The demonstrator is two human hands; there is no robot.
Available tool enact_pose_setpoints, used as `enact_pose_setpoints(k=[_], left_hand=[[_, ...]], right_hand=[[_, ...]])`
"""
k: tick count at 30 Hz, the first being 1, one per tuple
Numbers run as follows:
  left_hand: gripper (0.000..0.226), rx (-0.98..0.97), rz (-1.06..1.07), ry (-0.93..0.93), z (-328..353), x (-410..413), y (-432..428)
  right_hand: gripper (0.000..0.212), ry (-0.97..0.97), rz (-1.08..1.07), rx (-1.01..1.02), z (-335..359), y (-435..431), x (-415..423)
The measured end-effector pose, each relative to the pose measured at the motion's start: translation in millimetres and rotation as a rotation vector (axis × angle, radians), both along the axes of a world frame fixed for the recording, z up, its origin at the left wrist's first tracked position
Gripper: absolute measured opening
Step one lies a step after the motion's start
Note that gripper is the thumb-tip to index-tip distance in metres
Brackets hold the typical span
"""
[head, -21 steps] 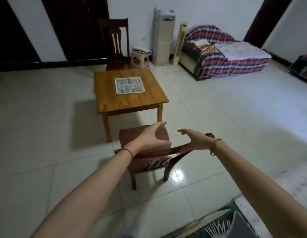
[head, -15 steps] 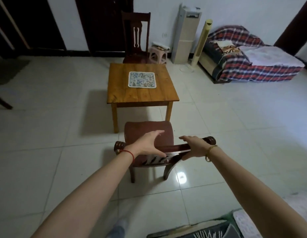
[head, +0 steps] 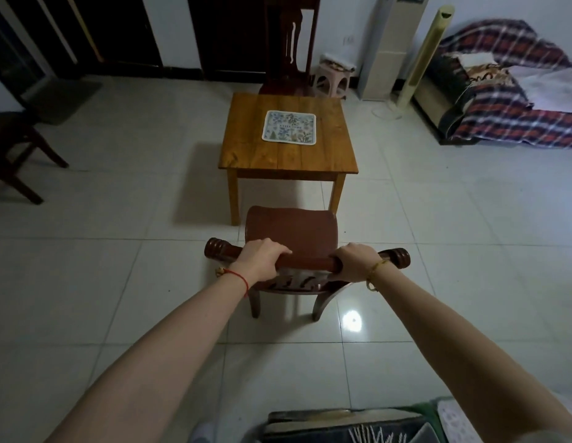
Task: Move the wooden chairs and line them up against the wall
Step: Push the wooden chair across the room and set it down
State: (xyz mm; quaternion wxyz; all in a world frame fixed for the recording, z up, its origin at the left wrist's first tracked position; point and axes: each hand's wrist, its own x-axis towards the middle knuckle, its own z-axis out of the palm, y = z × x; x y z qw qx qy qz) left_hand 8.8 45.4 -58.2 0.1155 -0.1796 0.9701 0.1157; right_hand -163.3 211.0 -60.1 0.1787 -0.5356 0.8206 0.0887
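Note:
A dark wooden chair (head: 291,231) with a brown seat stands right in front of me, facing the small table. My left hand (head: 260,259) and my right hand (head: 355,262) both grip its rounded top rail, one toward each end. A second dark wooden chair (head: 289,46) stands beyond the table, near the far wall. Only part of a third dark chair (head: 13,155) shows at the left edge.
A light wooden table (head: 288,155) carrying a floral mat (head: 289,126) stands between the two chairs. At the far wall are a pink stool (head: 331,79), a white appliance (head: 392,46) and a tower fan (head: 425,55). A plaid-covered bed (head: 508,100) fills the right. A mat (head: 358,423) lies at my feet.
Both hands came down from hovering over the chair's back and closed around its top rail. My view shifted to face the chair and table squarely.

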Motion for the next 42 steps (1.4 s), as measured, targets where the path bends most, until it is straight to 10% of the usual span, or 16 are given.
enact_pose_setpoints(k=[42], left_hand=[[0.054,-0.019,-0.723,0.011,9.0,208.4,-355.5]], right_hand=[[0.021,0.024,-0.835,-0.055,-3.1,-291.5,369.6]])
